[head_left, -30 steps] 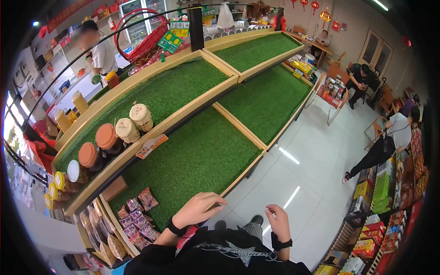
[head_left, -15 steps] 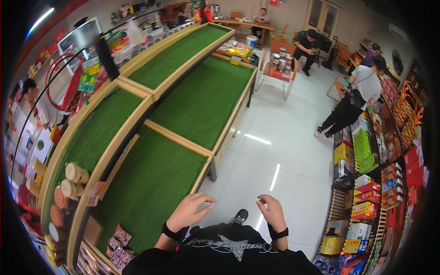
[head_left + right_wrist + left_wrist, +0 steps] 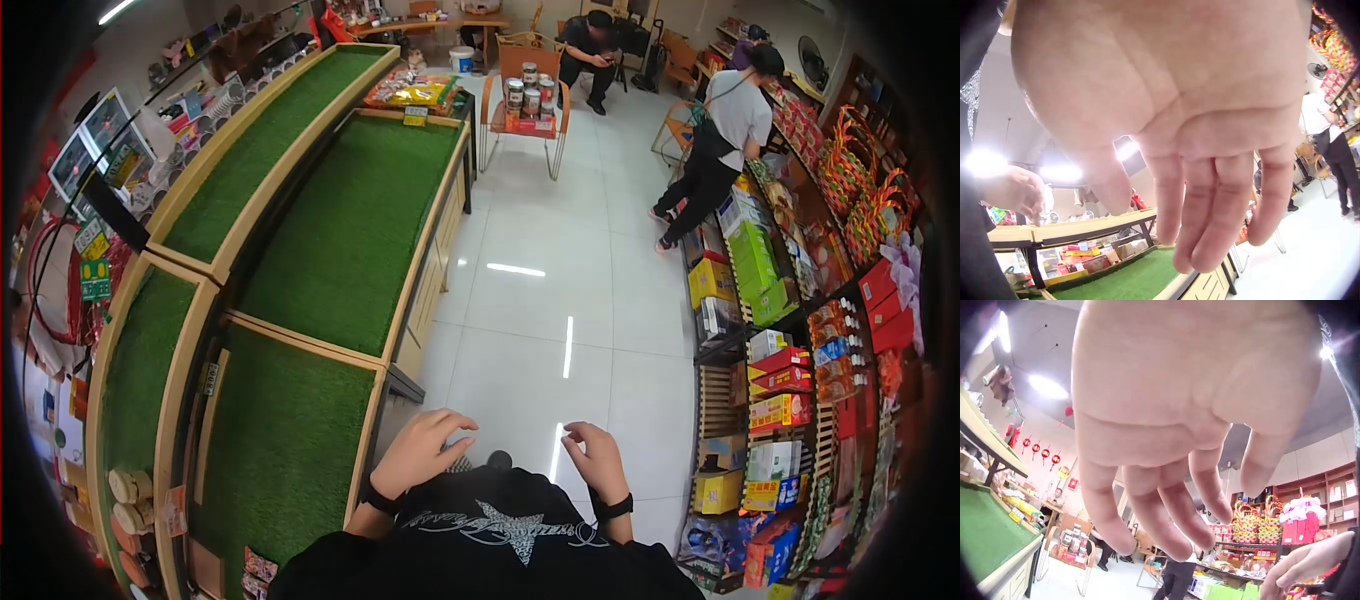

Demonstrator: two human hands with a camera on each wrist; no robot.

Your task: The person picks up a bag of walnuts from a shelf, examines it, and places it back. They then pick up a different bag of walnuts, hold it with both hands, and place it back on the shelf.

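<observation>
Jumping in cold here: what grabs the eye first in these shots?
Both hands, left hand and right hand, hang empty and loosely curled in front of the black shirt. To the left run bare green turf shelves; on the right, stacked colourful boxes line the white-tiled aisle.

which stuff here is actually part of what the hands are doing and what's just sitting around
In hand:
- left hand: fingers relaxed, holds nothing, over the corner of the grass-lined display bin
- right hand: loosely curled, holds nothing, above the tiled floor

Just lying about:
- jars on the upper tier
- snack packets
- boxed goods on the right-hand shelves
- chair holding cans
</observation>
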